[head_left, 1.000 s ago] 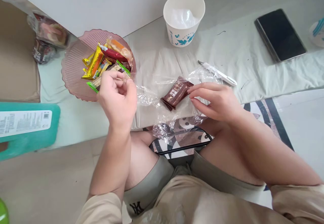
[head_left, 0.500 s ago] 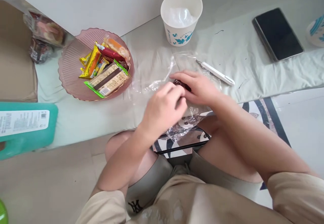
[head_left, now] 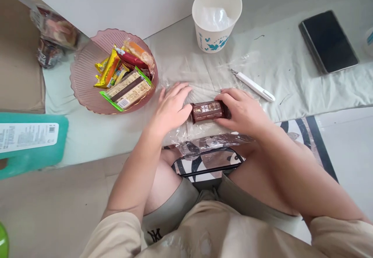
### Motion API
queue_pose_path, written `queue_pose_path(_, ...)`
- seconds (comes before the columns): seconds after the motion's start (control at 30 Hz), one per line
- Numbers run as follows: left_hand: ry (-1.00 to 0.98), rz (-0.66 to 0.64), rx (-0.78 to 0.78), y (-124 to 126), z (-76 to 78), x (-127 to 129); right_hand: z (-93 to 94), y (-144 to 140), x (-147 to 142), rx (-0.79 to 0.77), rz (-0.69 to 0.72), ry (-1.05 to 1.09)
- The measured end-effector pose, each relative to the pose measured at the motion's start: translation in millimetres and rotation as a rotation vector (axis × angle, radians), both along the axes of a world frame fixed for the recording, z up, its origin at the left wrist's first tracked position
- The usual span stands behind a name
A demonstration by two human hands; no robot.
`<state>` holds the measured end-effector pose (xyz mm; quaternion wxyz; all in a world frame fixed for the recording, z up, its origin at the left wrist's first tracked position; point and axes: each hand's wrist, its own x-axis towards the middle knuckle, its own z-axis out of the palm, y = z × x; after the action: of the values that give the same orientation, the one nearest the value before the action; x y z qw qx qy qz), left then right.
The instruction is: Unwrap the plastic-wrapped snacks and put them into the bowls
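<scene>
A brown wrapped snack bar (head_left: 206,111) lies crosswise on a sheet of clear plastic wrap (head_left: 201,82) in front of me. My right hand (head_left: 243,110) grips the bar's right end between thumb and fingers. At the other end, my left hand (head_left: 172,109) rests on the plastic with its fingers spread, its thumb tip close to the bar's left end. Whether that thumb touches the bar I cannot tell. The near part of the plastic hangs crumpled over the table's front edge.
A pink ribbed bowl (head_left: 84,81) of wrapped snacks stands left. A paper cup (head_left: 214,36) holding clear plastic is behind. A white pen-shaped cutter (head_left: 255,86) and a black phone (head_left: 329,42) lie right. A teal jug (head_left: 62,141) and bagged food (head_left: 58,32) are far left.
My hands were close together over the dark bar, mostly hiding it. My left hand has moved left and opened out, and the bar now shows on the plastic.
</scene>
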<state>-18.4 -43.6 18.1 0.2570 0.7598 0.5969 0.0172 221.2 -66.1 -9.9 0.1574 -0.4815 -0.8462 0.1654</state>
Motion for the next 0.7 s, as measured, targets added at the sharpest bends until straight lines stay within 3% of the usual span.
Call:
queue_pose_path(0.17,-0.044,-0.055,0.084,6.5,-17.9,-6.9,7.8,-1.2,4.2,-0.077,-0.046,0.001)
queue_pose_path(0.3,-0.03,-0.095,0.128,2.6,-21.7,-10.4,14.5,3.1,16.8,-0.103,-0.071,0.085)
queue_pose_path(0.47,-0.042,-0.106,0.14,-0.8,-20.8,-11.4,32.0,-2.9,21.9,0.019,-0.205,0.217)
queue_pose_path(0.57,-0.045,-0.1,0.15,-1.2,-24.5,-10.3,51.9,0.8,0.0,0.092,-0.184,0.233)
queue_pose_path(0.7,-0.038,-0.08,0.143,-1.2,-27.6,-8.0,77.5,36.4,-70.8,0.105,-0.026,0.158)
